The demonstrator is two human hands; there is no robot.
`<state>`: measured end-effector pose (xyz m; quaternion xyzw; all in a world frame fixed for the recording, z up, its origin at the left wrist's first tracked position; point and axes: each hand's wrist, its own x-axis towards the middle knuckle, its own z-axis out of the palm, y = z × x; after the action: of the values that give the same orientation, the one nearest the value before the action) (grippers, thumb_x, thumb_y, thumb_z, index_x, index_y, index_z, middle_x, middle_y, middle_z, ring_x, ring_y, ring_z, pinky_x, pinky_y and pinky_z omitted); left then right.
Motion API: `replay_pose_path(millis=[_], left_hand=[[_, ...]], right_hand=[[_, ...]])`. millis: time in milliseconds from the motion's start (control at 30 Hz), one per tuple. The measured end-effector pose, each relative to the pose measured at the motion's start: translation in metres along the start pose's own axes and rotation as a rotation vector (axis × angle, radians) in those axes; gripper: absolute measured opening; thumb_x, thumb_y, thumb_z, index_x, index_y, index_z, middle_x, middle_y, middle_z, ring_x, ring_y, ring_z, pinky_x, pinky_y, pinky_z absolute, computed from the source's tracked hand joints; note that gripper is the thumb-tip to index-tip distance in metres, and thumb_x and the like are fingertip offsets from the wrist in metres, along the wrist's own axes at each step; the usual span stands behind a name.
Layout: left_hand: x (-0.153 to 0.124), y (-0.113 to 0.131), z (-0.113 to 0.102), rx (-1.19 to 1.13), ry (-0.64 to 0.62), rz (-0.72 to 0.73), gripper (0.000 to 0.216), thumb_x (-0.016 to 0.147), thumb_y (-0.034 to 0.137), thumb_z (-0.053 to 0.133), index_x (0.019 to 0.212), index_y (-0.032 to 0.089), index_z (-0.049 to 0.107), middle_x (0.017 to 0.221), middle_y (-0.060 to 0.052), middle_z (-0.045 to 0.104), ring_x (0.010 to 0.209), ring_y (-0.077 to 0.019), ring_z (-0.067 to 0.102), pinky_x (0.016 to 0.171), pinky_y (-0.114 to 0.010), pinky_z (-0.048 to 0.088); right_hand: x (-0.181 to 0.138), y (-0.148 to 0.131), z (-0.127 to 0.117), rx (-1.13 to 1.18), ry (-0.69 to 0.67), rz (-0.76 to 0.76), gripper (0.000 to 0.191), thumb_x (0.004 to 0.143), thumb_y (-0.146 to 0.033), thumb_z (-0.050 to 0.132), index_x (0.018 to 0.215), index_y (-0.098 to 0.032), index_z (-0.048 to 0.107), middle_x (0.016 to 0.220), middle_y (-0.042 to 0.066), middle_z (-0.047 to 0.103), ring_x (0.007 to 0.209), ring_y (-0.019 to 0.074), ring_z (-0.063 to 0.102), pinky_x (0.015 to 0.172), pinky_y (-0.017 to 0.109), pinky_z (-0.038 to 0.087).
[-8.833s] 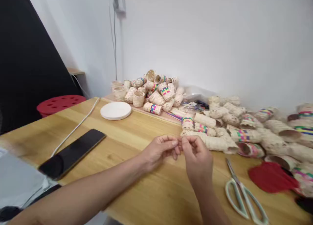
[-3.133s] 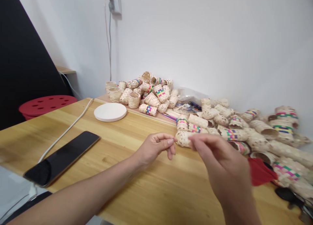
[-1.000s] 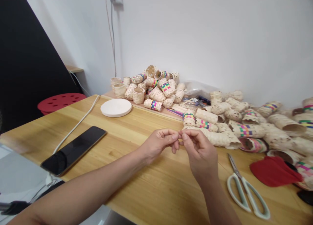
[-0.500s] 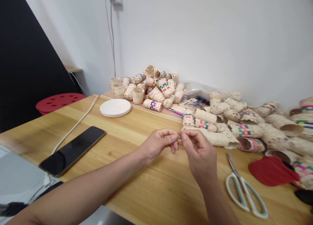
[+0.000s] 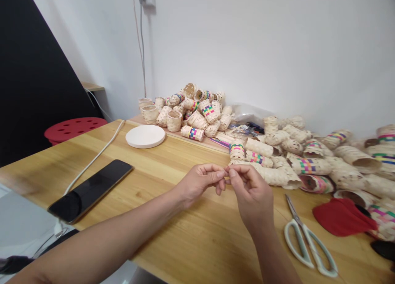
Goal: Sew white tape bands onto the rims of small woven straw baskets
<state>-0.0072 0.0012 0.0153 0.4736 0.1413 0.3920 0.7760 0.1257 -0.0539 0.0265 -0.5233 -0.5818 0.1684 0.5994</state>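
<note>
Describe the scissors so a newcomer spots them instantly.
On the wooden table, find the person's right hand. To its right lie the scissors, blades pointing toward the woven tubes. Two pale looped handles set them apart from the red item alongside.

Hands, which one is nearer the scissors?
Your right hand: it is between the scissors and your left hand, which is on the side toward the phone.

The left arm is bare, wide at its near end and thin at the wrist. I can see less of the right arm, bare too. The left hand and right hand are bare, with a small nail on each thumb.
</note>
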Motion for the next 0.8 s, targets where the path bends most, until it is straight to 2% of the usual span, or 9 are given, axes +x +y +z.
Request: replay_pose_path(millis=[400, 800], left_hand=[[0.0005, -0.0011, -0.0015, 0.000, 0.004, 0.004, 0.022, 0.078, 0.031, 0.071, 0.078, 0.010, 0.065, 0.060, -0.001, 0.063, 0.053, -0.0084, 0.054, 0.060, -0.021, 0.042], [-0.0003, 0.0010, 0.0010, 0.010, 0.025, -0.011, 0.026, 0.074, 0.034, 0.074, 0.076, 0.010, 0.064, 0.059, -0.001, 0.062, 0.053, -0.0090, 0.054, 0.060, -0.022, 0.042]], right_hand=[[-0.0005, -0.0051, 0.0009, 0.039, 0.009, 0.019, 0.014, 0.085, -0.032, 0.060, 0.084, -0.018, 0.064, 0.078, 0.004, 0.071, 0.069, 0.0156, 0.067, 0.060, 0.025, 0.057], [-0.0004, -0.0032, -0.0005, -0.006, -0.009, 0.017, 0.016, 0.085, -0.033, 0.060, 0.085, -0.018, 0.064, 0.083, 0.006, 0.070, 0.073, 0.0169, 0.067, 0.066, 0.029, 0.057]])
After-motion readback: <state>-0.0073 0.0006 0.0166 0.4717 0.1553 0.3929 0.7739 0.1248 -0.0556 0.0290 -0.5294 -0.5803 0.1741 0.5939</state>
